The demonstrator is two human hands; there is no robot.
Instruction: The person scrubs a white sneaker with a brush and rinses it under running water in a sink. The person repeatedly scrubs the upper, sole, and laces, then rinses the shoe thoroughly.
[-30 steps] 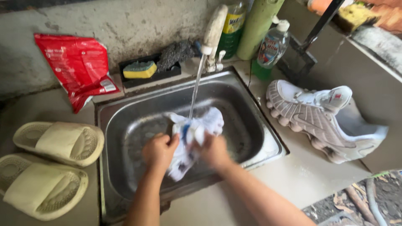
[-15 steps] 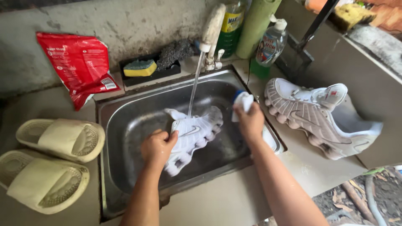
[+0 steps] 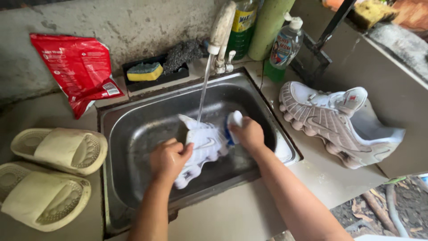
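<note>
You wash one shoe (image 3: 201,147) in the sink (image 3: 133,120).
Left hand (image 3: 168,157) fingers clench the shoe; right hand (image 3: 248,133) fingers grip a brush (image 3: 232,122) against it. Second shoe (image 3: 334,122) and two slippers (image 3: 58,149) rest on the surface.

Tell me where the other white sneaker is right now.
In the head view the second white sneaker lies on its side on the counter right of the steel sink, below the soap bottle.

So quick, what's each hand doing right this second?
Left hand: closed on the white sneaker in the sink.
Right hand: closed on a white and blue brush against that sneaker.
</note>
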